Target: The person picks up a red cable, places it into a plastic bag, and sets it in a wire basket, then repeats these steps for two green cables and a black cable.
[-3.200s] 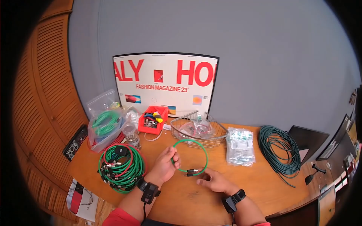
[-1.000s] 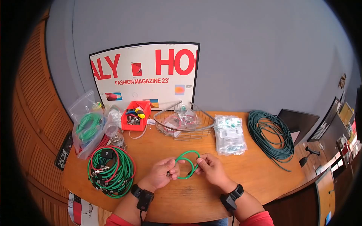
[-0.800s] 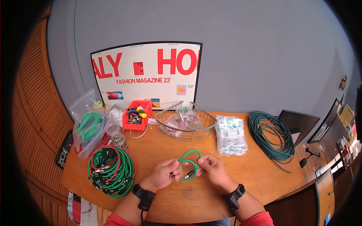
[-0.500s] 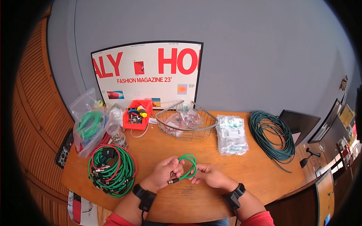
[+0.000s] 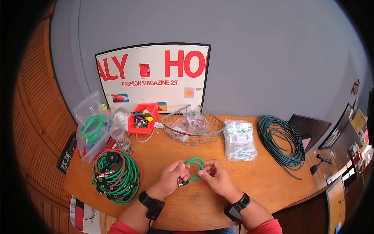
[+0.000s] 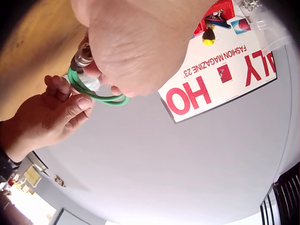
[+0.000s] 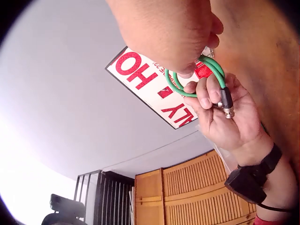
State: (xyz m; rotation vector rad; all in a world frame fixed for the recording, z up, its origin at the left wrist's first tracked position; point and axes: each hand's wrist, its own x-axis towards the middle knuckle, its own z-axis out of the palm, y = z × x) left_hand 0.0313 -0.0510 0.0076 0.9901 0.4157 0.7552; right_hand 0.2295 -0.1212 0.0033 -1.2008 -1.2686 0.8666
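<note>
A short green coaxial cable (image 5: 194,159) is wound into a small doubled loop, held between both hands above the table. My left hand (image 5: 170,178) grips the left side of the loop with curled fingers. Its metal-tipped connectors (image 7: 227,101) with black sleeves lie by that palm in the right wrist view. My right hand (image 5: 216,180) pinches the right side of the loop between thumb and fingers. The left wrist view shows the green strands (image 6: 110,100) running between the two hands, partly covered by the left one.
A pile of green and red cables (image 5: 117,177) lies left, near a bag of green cable (image 5: 92,130). Behind are a red bin (image 5: 142,126) of connectors and a wire basket (image 5: 193,134). Plastic packets (image 5: 240,140) and a dark green cable coil (image 5: 281,144) sit right.
The cable has gone from one wide loop to a smaller doubled loop. The right hand, apart from it at first, now pinches it. The head view has shifted.
</note>
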